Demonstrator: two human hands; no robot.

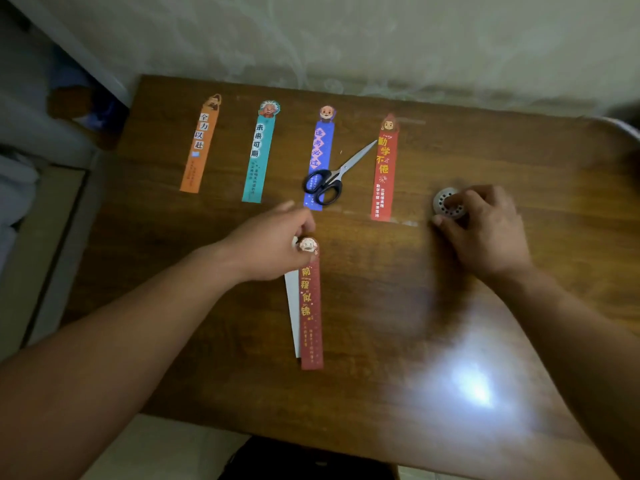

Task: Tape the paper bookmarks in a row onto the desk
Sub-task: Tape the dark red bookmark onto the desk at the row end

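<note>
Along the far side of the desk [485,150], four are laid out in a row: orange bookmark [200,143], teal bookmark [259,154], blue bookmark [320,147], red bookmark [385,168]. A fifth, the dark red bookmark [310,306], is lying nearer, mid-desk, with one white strip [292,306] tucked under its left edge. Its top end is pinched by the left hand [273,244]. One tape roll [446,202] is gripped by the right hand [485,223], fingers curled round it, right of the row. One pair of scissors [329,178] is left lying across the blue bookmark, blade tip right at the red bookmark's edge.
</note>
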